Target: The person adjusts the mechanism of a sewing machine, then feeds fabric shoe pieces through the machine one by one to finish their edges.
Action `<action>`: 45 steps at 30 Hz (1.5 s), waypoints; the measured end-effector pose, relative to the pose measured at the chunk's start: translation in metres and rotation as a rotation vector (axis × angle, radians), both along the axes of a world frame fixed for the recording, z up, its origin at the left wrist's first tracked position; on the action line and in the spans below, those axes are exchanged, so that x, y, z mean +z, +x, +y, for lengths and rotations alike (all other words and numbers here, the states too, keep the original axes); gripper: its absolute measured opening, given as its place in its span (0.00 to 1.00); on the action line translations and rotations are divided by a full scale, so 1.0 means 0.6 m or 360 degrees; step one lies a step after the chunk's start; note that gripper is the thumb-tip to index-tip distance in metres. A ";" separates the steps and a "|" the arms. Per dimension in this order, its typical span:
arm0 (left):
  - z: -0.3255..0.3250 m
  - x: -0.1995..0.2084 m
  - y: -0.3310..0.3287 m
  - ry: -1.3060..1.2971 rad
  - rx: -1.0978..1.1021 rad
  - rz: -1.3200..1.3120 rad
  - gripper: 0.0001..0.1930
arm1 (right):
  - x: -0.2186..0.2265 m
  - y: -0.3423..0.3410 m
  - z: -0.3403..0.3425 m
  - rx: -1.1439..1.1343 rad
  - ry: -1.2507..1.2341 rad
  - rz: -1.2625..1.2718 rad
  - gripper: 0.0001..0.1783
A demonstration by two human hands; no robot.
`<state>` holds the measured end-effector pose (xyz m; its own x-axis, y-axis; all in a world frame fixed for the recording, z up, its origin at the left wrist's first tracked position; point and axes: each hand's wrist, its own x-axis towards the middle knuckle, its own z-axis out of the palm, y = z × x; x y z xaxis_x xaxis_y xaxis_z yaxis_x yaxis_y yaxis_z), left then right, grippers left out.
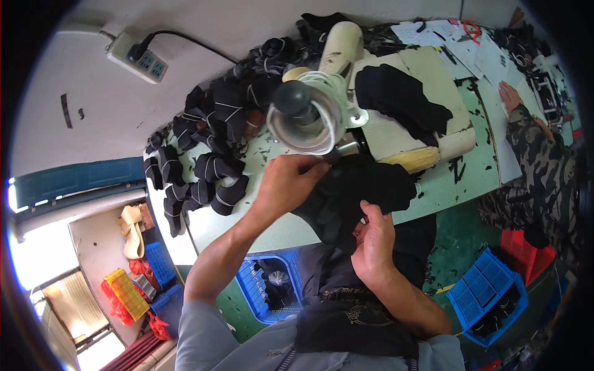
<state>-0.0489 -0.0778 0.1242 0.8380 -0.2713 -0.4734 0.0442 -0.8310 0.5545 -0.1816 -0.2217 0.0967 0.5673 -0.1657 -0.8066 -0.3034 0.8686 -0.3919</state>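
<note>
Black fabric [377,185] lies by the pale machine [380,136], pinched in the grip of left hand [286,182] and right hand [375,242]

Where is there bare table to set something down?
The tabletop looks bare between the black bundles and left forearm; also right of the black fabric, between machine bed and front edge, apart from scraps. Crowded: back left, heaped with bundles.

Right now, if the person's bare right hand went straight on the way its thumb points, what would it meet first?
The soft black fabric piece, just ahead of the right hand; its thumb seems to touch it already, though depth is hard to judge.
</note>
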 end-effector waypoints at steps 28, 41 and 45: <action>0.000 0.009 0.005 0.0089 0.0075 0.0185 0.15 | 0.016 -0.014 -0.005 -0.0041 0.0384 -0.0249 0.14; -0.001 0.013 0.000 -0.0035 0.0101 0.0077 0.15 | 0.021 -0.015 -0.004 -0.0115 0.0368 -0.0390 0.17; 0.015 0.006 -0.005 -0.0476 0.0114 0.0185 0.17 | 0.020 -0.011 -0.008 -0.0119 0.0245 -0.0273 0.19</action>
